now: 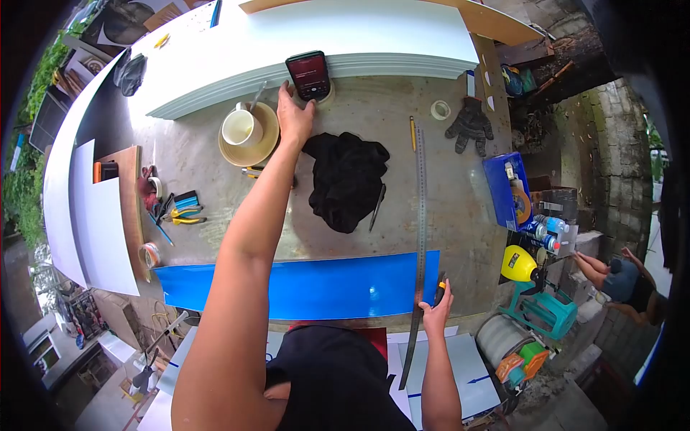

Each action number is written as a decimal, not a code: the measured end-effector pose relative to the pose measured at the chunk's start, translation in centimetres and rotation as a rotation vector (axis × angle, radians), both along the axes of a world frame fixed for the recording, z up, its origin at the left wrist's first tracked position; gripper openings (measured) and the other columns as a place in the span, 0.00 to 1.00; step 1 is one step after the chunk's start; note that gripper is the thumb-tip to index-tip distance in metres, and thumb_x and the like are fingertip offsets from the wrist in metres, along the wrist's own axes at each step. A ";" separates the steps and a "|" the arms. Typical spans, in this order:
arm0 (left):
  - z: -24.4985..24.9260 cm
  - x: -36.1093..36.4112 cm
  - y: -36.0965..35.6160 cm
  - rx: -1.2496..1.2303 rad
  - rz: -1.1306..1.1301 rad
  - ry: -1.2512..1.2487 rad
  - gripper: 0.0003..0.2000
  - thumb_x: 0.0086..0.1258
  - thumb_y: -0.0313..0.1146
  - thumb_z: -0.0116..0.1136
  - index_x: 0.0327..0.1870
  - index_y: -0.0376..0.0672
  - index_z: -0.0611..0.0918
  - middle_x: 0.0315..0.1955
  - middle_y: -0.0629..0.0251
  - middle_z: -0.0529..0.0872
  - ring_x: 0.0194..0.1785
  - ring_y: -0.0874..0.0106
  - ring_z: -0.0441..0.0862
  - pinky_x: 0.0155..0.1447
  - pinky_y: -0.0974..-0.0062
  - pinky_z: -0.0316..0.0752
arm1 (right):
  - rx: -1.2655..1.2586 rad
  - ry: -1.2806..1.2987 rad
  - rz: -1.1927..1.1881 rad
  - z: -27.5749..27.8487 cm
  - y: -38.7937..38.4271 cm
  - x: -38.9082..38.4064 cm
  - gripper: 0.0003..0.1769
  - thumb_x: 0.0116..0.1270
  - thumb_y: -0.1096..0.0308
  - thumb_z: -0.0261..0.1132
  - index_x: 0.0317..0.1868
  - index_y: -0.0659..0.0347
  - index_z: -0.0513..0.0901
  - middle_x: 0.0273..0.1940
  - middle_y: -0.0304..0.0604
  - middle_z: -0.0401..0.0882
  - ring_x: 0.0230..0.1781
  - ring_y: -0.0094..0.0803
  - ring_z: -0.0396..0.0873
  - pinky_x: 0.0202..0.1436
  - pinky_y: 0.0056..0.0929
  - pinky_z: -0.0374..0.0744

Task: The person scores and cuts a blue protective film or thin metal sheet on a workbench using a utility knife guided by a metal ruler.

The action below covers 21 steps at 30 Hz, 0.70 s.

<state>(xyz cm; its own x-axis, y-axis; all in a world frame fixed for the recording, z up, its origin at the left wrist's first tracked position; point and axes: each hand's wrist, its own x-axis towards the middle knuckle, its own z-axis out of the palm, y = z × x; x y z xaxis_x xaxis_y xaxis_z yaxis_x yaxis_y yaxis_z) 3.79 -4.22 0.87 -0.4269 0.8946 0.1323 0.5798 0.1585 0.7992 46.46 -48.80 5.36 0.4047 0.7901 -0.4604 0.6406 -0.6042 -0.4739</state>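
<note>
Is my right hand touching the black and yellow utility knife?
Touching. The head view shows the utility knife with one end in the grip of your right hand, no gap between them.

A blue sheet (330,291) is smooth and glossy, the black cloth (345,179) matt, the ruler (422,190) metal, the glove (471,127) rough knit, the tabletop (460,208) dull

Cup (241,131) on plate (269,133); phone (307,74) behind cloth (345,179); ruler (422,194) right of cloth (across sheet (338,287)).
</note>
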 end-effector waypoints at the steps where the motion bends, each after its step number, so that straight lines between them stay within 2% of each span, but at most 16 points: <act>1: 0.1 0.0 0.3 -0.028 -0.013 -0.020 0.43 0.66 0.29 0.76 0.82 0.34 0.65 0.70 0.42 0.81 0.74 0.48 0.80 0.77 0.57 0.73 | -0.006 0.002 0.001 0.1 0.0 0.0 0.65 0.53 0.80 0.84 0.88 0.48 0.58 0.71 0.60 0.70 0.74 0.65 0.72 0.76 0.55 0.75; 2: 0.1 0.0 0.7 -0.010 0.003 -0.016 0.42 0.66 0.32 0.79 0.80 0.35 0.69 0.68 0.43 0.85 0.74 0.50 0.81 0.79 0.56 0.73 | -0.009 0.002 0.000 0.1 0.0 0.0 0.65 0.53 0.80 0.84 0.88 0.48 0.58 0.71 0.60 0.70 0.74 0.65 0.72 0.76 0.55 0.75; 3: -0.2 0.0 1.0 -0.014 0.001 -0.015 0.42 0.66 0.32 0.79 0.80 0.35 0.69 0.68 0.43 0.85 0.74 0.50 0.81 0.79 0.56 0.73 | -0.030 0.007 -0.012 0.2 0.0 0.0 0.65 0.53 0.80 0.84 0.88 0.48 0.58 0.71 0.60 0.70 0.74 0.65 0.72 0.77 0.56 0.75; 5: -0.8 -0.1 1.5 0.035 0.002 0.036 0.37 0.63 0.29 0.79 0.74 0.34 0.75 0.63 0.44 0.86 0.67 0.49 0.85 0.72 0.56 0.78 | -0.054 0.013 -0.024 0.2 0.1 -0.1 0.64 0.53 0.80 0.84 0.88 0.48 0.58 0.71 0.60 0.70 0.74 0.65 0.72 0.77 0.56 0.75; 6: -0.6 0.0 1.6 0.032 0.001 0.035 0.37 0.63 0.29 0.79 0.74 0.34 0.75 0.63 0.44 0.86 0.67 0.49 0.85 0.72 0.56 0.78 | -0.034 0.011 -0.023 0.0 0.1 -0.1 0.65 0.51 0.80 0.84 0.88 0.49 0.59 0.71 0.59 0.70 0.73 0.63 0.72 0.78 0.53 0.74; 8: -0.4 0.0 1.8 0.020 0.033 -0.006 0.33 0.63 0.29 0.80 0.69 0.34 0.78 0.57 0.44 0.89 0.61 0.49 0.87 0.66 0.56 0.80 | -0.018 0.008 -0.024 -0.1 -0.1 0.1 0.66 0.50 0.81 0.84 0.88 0.50 0.59 0.70 0.57 0.71 0.73 0.61 0.72 0.78 0.50 0.73; 11: -0.9 -0.1 2.1 0.043 0.057 0.009 0.31 0.62 0.29 0.81 0.66 0.34 0.80 0.54 0.44 0.90 0.57 0.50 0.89 0.62 0.55 0.81 | -0.022 0.018 -0.005 0.0 -0.1 0.1 0.64 0.53 0.80 0.84 0.88 0.48 0.59 0.71 0.60 0.70 0.73 0.66 0.72 0.77 0.55 0.74; 21: -0.9 0.1 2.3 0.052 0.059 0.040 0.29 0.62 0.29 0.81 0.64 0.33 0.82 0.54 0.44 0.90 0.58 0.47 0.88 0.64 0.55 0.81 | -0.022 0.002 -0.005 -0.3 -0.2 0.1 0.65 0.52 0.80 0.84 0.88 0.48 0.59 0.67 0.57 0.71 0.70 0.63 0.74 0.75 0.54 0.75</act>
